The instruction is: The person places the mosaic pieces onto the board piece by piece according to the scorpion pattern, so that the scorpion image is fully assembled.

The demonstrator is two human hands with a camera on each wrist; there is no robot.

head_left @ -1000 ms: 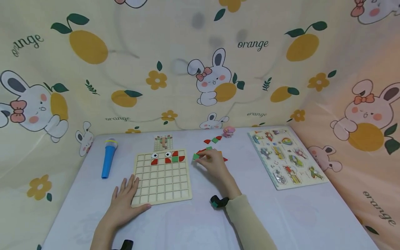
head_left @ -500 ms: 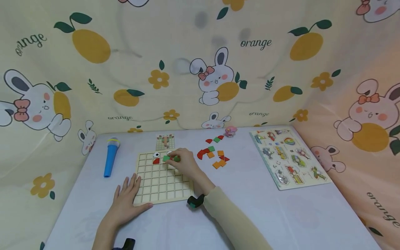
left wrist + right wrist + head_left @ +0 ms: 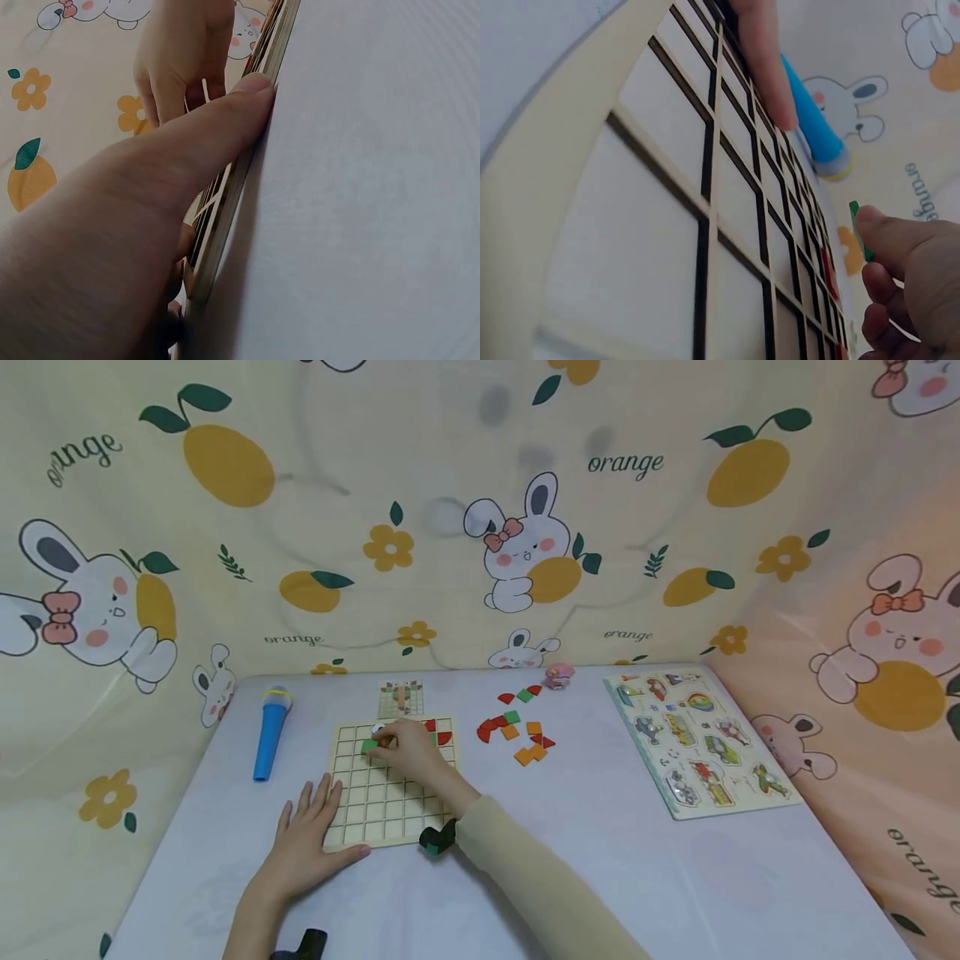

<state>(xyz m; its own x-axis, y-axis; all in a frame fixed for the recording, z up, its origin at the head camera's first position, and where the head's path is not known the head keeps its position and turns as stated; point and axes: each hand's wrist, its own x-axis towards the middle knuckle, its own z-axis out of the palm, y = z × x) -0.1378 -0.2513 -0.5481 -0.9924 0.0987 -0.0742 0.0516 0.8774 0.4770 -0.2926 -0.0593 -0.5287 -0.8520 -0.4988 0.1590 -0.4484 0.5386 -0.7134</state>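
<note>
A green square tile (image 3: pixel 368 747) is pinched between the thumb and fingertips of my right hand (image 3: pixel 415 753), over the upper left of the wooden grid board (image 3: pixel 372 814). The right wrist view shows that green tile (image 3: pixel 859 229) held edge-on, above the grid. My left hand (image 3: pixel 306 842) rests at the board's lower left corner with fingers spread; in the left wrist view its thumb (image 3: pixel 251 84) lies on the near edge. Red tiles (image 3: pixel 445 738) sit in the upper right cells. A round eye piece (image 3: pixel 377 727) is partly covered by my right hand.
Right of the board lie loose red, green and orange tiles (image 3: pixel 510 732). A small pattern card (image 3: pixel 401 698) is behind it. A blue toy microphone (image 3: pixel 269 739) stands left, a picture puzzle board (image 3: pixel 697 739) right, and a pink figurine (image 3: pixel 558 676) at the back.
My right hand has moved left from the loose tiles, carrying the green tile across the board to its upper left. My left hand has stayed at the board's corner.
</note>
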